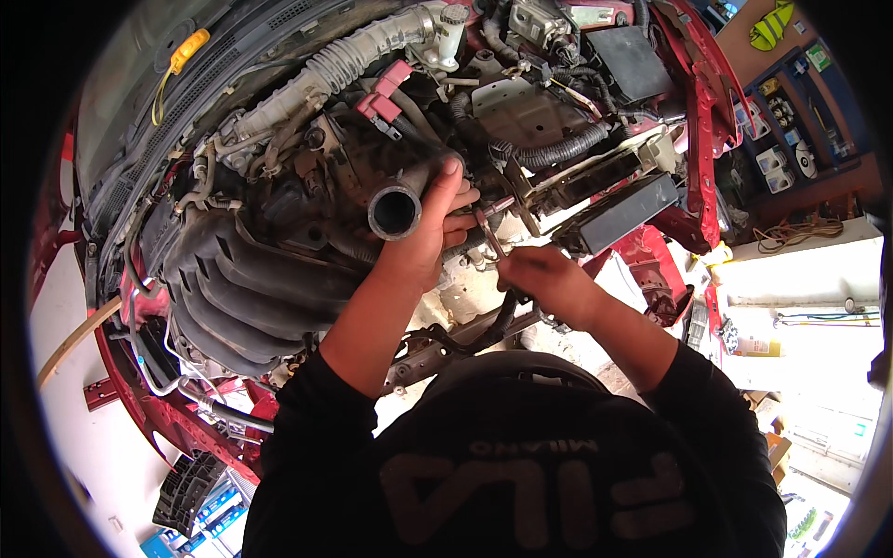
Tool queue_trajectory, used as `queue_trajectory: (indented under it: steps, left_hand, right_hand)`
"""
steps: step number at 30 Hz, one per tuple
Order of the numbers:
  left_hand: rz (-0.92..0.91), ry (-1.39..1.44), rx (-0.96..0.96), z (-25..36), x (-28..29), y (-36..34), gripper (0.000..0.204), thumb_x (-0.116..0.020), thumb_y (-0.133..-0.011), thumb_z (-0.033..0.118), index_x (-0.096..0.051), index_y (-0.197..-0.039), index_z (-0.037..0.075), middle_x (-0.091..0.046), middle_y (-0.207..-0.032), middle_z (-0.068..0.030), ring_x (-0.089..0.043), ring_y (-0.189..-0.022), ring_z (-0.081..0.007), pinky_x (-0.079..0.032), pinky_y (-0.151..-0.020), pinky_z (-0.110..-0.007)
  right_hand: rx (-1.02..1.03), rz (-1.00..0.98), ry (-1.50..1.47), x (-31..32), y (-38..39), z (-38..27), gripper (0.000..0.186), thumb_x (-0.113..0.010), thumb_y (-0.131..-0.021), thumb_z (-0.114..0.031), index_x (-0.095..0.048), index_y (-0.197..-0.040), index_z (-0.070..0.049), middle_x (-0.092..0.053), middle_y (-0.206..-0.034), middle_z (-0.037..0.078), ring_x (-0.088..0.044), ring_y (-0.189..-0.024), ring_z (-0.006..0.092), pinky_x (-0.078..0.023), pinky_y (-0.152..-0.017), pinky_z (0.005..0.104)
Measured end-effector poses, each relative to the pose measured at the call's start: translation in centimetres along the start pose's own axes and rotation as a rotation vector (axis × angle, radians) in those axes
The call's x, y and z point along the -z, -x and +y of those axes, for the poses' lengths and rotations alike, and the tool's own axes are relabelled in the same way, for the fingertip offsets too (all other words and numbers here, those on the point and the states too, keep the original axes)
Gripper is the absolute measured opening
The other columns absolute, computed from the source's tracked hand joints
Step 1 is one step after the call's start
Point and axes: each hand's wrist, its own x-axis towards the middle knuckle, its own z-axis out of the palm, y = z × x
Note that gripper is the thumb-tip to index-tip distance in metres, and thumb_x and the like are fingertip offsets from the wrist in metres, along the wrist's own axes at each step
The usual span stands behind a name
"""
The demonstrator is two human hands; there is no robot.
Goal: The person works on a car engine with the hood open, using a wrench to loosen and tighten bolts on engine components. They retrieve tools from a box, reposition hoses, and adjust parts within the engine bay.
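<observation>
My left hand [435, 223] is wrapped round a thick dark radiator hose [412, 180], whose round open end faces up toward me. Its thumb lies along the hose, and the other fingers reach past it to the right. Just right of those fingertips, my right hand [549, 284] is closed on a slim metal hand tool [489, 234]. The tool's far end meets a short metal rod by the left fingers; its exact kind is not clear. Behind both hands lies the open engine bay of a red car.
A black ribbed intake manifold [251, 288] fills the left side. Beyond the hose are a red connector cover [384, 98] and a grey corrugated air duct [344, 70]. A dark rectangular box [623, 214] sits right of my hands. A yellow-handled tool [189, 51] lies near the windscreen.
</observation>
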Motion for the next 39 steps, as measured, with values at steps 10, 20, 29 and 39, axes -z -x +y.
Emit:
queue_trajectory:
  steps: [10,20,29,39]
  left_hand:
    - [-0.024,-0.040,-0.004,0.1,0.1,0.1,0.096,-0.065,-0.102,0.078,-0.058,-0.153,-0.002,-0.074,-0.140,-0.0155,-0.071,-0.114,-0.0200,-0.051,-0.099,-0.034]
    - [-0.033,-0.013,0.037,-0.3,0.4,-0.4,0.092,-0.065,-0.101,0.079,-0.061,-0.149,0.000,-0.075,-0.138,-0.0134,-0.073,-0.111,-0.0226,-0.052,-0.100,-0.036]
    - [-0.017,-0.044,-0.015,0.2,0.1,0.1,0.099,-0.063,-0.102,0.078,-0.053,-0.159,-0.003,-0.070,-0.148,-0.0175,-0.072,-0.112,-0.0237,-0.050,-0.102,-0.036]
    - [0.000,0.028,-0.010,-0.5,0.2,-0.4,0.079,-0.070,-0.100,0.075,-0.069,-0.138,0.006,-0.079,-0.129,-0.0089,-0.071,-0.109,-0.0166,-0.050,-0.100,-0.035]
  right_hand:
    - [0.255,-0.026,0.172,-0.5,-0.1,1.0,0.022,-0.074,-0.111,-0.030,-0.071,-0.111,-0.008,-0.067,-0.095,0.000,-0.060,-0.092,0.0113,-0.051,-0.082,0.0315]
    - [0.107,-0.028,0.263,-0.5,0.2,0.3,0.025,-0.071,-0.112,-0.031,-0.071,-0.108,-0.006,-0.065,-0.092,-0.001,-0.061,-0.089,0.0105,-0.050,-0.082,0.0317]
    - [0.341,-0.098,-0.464,0.6,-0.5,0.9,0.036,-0.070,-0.112,-0.041,-0.072,-0.121,-0.006,-0.074,-0.099,0.005,-0.050,-0.067,0.0058,-0.041,-0.060,0.0251]
    - [0.335,-0.126,-0.714,-0.6,-1.1,-0.9,0.028,-0.065,-0.112,-0.039,-0.065,-0.116,-0.012,-0.066,-0.097,0.002,-0.048,-0.064,0.0076,-0.038,-0.055,0.0261]
